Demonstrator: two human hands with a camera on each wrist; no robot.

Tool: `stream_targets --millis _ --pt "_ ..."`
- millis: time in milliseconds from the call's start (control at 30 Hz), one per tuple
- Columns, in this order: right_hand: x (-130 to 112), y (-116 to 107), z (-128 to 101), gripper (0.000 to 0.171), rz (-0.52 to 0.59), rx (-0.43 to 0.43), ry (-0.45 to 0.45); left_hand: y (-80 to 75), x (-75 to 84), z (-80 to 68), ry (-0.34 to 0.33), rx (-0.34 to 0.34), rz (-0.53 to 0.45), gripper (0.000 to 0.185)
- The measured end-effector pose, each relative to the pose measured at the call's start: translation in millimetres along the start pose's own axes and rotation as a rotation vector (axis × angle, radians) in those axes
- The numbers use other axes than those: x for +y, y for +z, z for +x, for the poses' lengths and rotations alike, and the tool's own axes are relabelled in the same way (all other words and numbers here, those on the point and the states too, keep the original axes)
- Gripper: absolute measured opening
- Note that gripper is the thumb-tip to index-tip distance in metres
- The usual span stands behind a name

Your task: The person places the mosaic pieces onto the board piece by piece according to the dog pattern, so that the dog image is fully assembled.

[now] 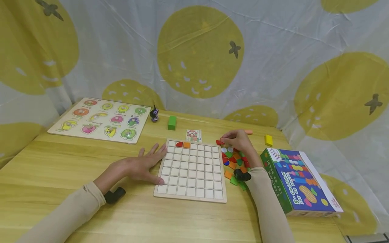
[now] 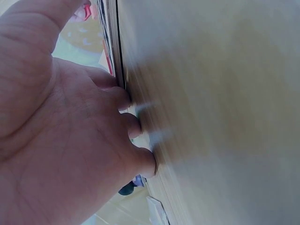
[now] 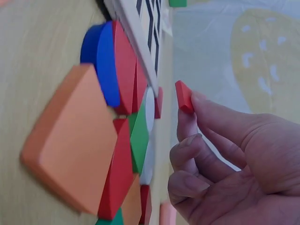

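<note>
The left hand (image 1: 143,166) lies flat on the wooden table (image 1: 60,162), fingers straight and spread, their tips against the left edge of the white grid board (image 1: 191,170) at about nine o'clock of it; it grasps nothing, and the left wrist view shows the fingertips (image 2: 140,126) pressed to the board's rim; the right hand (image 1: 238,141) sits at about two o'clock of the board, its fingers curled, pinching a small red piece (image 3: 184,96) between thumb and forefinger, lifted just above the pile of coloured pieces (image 1: 235,163); that pile lies at three o'clock of the board, just beside its right edge, with orange, red, green, blue and white shapes heaped together, a large orange piece (image 3: 70,140) and a blue disc (image 3: 101,61) close to the right wrist camera; on the board two cells of the top row are filled, a red piece (image 1: 179,144) and an orange piece (image 1: 186,145) side by side at about eleven o'clock; a small pattern card (image 1: 193,135) lies just beyond the board at twelve o'clock; a green block (image 1: 172,122) stands further off at eleven, near a small dark figurine (image 1: 154,114); a fruit peg puzzle (image 1: 103,119) lies at ten o'clock, well apart; a yellow block (image 1: 268,140) lies at two o'clock, and the blue and green game box (image 1: 299,184) at three, beyond the pile.
</note>
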State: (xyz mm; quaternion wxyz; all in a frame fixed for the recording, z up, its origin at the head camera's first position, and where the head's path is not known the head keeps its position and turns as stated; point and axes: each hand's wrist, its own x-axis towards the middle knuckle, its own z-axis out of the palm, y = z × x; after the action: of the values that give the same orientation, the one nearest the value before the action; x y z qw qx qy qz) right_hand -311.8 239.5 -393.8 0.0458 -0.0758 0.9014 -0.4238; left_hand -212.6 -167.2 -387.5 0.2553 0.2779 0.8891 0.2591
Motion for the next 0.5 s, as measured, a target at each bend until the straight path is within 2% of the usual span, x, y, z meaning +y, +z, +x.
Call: stream_targets --millis 233,500 --pt "-16 13 1 0.018 -0.007 -0.032 -0.011 -0.1 0.3 -0.3 0.001 0.001 -0.008 0.123" --pt "-33 36 2 0.013 -0.009 -0.076 -0.087 -0.7 1.3 0.2 -0.003 0.0 -0.008 0.123"
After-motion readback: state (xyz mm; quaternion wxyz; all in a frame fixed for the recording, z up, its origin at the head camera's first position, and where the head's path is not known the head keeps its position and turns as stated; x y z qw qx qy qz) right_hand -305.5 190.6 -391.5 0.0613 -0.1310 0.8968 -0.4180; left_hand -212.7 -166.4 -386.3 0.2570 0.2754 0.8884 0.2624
